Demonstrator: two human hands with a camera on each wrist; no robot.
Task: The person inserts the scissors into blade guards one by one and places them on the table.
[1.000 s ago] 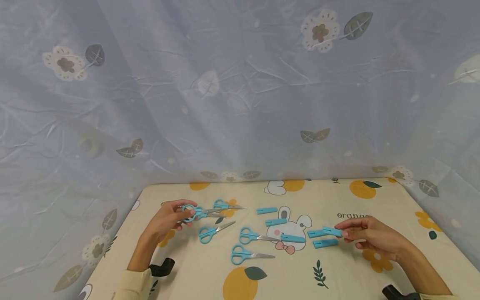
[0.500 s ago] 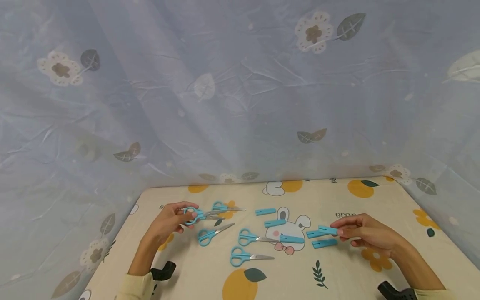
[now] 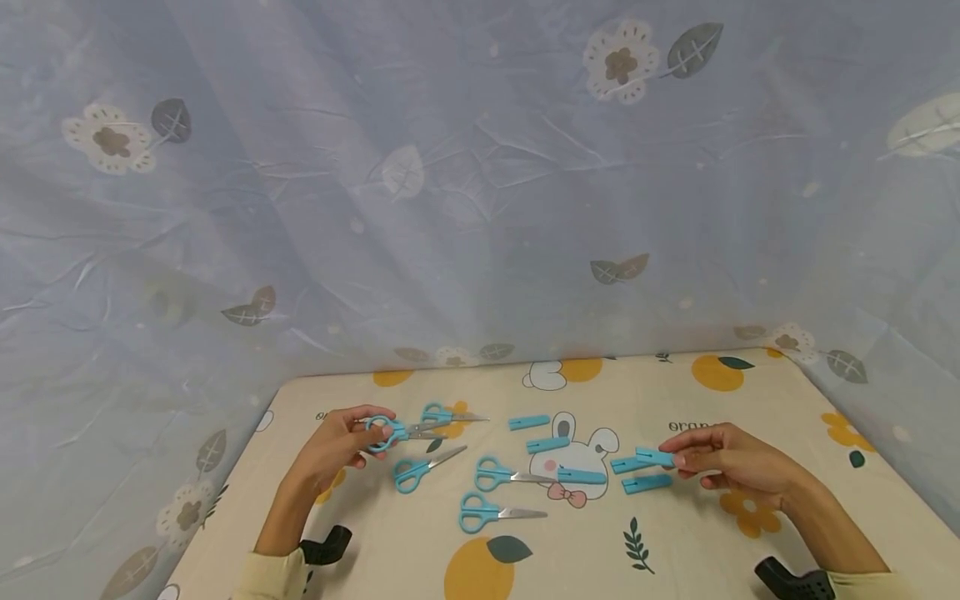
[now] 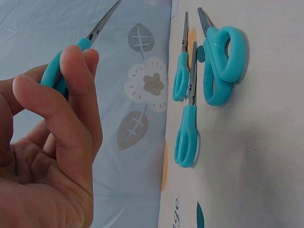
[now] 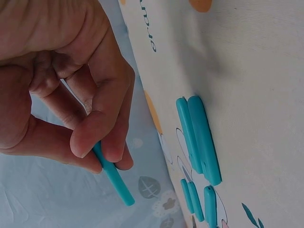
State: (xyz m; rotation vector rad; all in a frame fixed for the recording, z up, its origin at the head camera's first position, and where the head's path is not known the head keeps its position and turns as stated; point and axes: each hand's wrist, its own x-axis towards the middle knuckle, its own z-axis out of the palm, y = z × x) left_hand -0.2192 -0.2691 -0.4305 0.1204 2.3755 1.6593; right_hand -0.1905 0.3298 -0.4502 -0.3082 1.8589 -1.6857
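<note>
My left hand (image 3: 337, 440) pinches a pair of scissors (image 4: 84, 44) by its light blue handles, above the cloth at the left. Below it lie more blue-handled scissors; one pair (image 4: 187, 135) is partly covered by the hand in the head view. Another pair (image 3: 437, 414) rests behind, and one (image 3: 410, 475) in front. At the right, my right hand (image 3: 742, 468) pinches the end of a slim blue blade cover (image 5: 116, 183) between thumb and fingers. Beneath it two matching covers, one (image 3: 627, 465) and another (image 3: 647, 484), lie side by side on the cloth.
In the middle lie two more scissors, one (image 3: 491, 473) behind the other (image 3: 476, 512). Around the printed rabbit are three blue covers: one (image 3: 528, 422), a second (image 3: 548, 445) and a third (image 3: 582, 476). A floral curtain (image 3: 480, 217) hangs behind the patterned tablecloth (image 3: 570, 558).
</note>
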